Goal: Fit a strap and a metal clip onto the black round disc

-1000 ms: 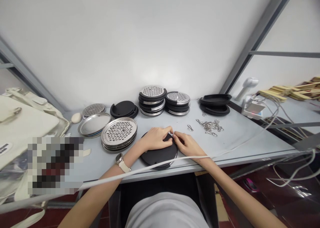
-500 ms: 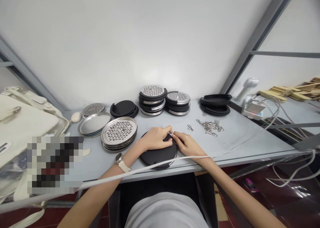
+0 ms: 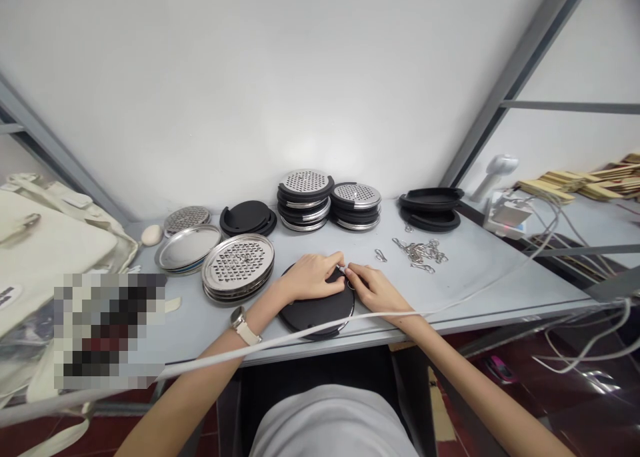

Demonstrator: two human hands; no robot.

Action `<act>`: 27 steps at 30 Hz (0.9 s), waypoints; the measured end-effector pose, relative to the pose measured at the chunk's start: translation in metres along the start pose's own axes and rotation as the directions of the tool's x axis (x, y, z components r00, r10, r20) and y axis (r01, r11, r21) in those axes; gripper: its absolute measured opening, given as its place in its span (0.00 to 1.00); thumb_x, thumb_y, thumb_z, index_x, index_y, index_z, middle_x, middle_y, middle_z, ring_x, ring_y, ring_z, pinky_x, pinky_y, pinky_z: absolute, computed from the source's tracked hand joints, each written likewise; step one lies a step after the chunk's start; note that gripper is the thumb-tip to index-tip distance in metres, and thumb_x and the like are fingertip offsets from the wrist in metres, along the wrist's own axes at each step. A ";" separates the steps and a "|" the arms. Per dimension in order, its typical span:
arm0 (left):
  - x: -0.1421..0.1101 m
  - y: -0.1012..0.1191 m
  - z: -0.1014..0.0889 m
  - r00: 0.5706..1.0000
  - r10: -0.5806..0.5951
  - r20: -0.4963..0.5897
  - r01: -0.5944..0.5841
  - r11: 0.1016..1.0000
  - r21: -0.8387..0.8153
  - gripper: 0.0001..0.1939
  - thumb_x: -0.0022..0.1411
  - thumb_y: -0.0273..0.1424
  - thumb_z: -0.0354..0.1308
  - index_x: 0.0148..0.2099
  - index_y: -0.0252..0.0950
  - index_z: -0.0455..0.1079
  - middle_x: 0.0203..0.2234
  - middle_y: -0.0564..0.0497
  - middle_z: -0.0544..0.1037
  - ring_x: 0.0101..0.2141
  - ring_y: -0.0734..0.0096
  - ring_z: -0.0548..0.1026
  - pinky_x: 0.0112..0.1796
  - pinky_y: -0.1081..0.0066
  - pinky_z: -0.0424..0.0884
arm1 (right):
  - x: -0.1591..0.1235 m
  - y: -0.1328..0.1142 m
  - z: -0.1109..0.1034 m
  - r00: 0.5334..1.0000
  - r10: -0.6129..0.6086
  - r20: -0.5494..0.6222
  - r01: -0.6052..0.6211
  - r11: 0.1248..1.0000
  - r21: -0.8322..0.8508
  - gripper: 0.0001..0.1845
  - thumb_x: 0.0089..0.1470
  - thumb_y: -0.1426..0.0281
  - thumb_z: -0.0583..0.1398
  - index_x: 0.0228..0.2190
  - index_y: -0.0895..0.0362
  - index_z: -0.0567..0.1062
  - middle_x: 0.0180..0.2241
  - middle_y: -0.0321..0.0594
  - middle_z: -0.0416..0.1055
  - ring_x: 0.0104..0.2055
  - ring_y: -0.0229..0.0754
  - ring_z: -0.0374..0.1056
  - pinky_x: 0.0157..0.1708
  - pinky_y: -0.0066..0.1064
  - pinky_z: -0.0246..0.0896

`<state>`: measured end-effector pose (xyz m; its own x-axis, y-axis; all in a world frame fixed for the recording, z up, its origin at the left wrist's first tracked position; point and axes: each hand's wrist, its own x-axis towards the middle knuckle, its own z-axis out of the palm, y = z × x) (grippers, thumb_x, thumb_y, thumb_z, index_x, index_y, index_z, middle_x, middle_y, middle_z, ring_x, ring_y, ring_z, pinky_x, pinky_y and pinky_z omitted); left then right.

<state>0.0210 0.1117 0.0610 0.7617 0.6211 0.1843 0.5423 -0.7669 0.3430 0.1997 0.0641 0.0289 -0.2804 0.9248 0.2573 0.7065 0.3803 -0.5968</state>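
Observation:
A black round grater base (image 3: 313,311) with a shiny metal edge lies at the front edge of the table. My left hand (image 3: 313,277) rests over its upper part, thumb and index finger closed at the far right rim. From the right, my right hand (image 3: 376,289) meets it there, fingertips pinched together. Between both sets of fingertips shows a small silvery metal clip (image 3: 342,268), mostly hidden by the fingers. To the right lie a loose carabiner clip (image 3: 381,255) and a pile of similar clips (image 3: 425,253).
Left of my hands stands a stack of round metal graters (image 3: 239,263), with metal plates (image 3: 190,249) behind. Stacked graters with black rims (image 3: 306,200) and black bases (image 3: 431,210) line the wall. A white cable (image 3: 390,317) crosses in front of my forearms.
Almost nothing differs. Both hands stay at the rim of the base, with only a slight shift of the right fingertips around the clip.

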 end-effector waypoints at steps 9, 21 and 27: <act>0.000 0.000 0.000 1.000 0.009 -0.005 -0.009 1.000 -0.004 0.06 0.59 0.36 0.52 0.36 0.39 0.60 0.19 0.59 0.65 0.20 0.74 0.64 0.23 0.74 0.53 | 0.000 -0.001 0.000 1.000 0.022 -0.008 -0.021 0.999 0.040 0.17 0.62 0.66 0.45 0.25 0.56 0.65 0.23 0.37 0.67 0.28 0.39 0.63 0.31 0.28 0.54; 0.000 0.000 0.000 1.000 0.000 0.011 -0.001 1.000 0.019 0.06 0.59 0.36 0.51 0.36 0.39 0.60 0.20 0.58 0.66 0.21 0.73 0.64 0.24 0.73 0.54 | 0.000 0.001 0.000 0.998 0.058 -0.010 -0.056 0.994 0.096 0.17 0.62 0.64 0.45 0.24 0.56 0.63 0.22 0.34 0.65 0.25 0.37 0.62 0.29 0.27 0.54; 0.001 0.001 0.000 1.000 -0.012 0.020 0.011 0.999 0.038 0.06 0.59 0.35 0.51 0.37 0.39 0.60 0.20 0.58 0.66 0.21 0.73 0.65 0.24 0.73 0.54 | 0.000 0.002 0.001 0.998 0.068 -0.019 -0.065 0.994 0.091 0.18 0.62 0.65 0.45 0.23 0.56 0.63 0.21 0.34 0.65 0.25 0.37 0.62 0.28 0.27 0.54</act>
<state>0.0220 0.1113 0.0612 0.7622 0.6269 0.1614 0.5640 -0.7655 0.3097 0.2004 0.0647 0.0270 -0.2194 0.9479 0.2311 0.6611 0.3186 -0.6793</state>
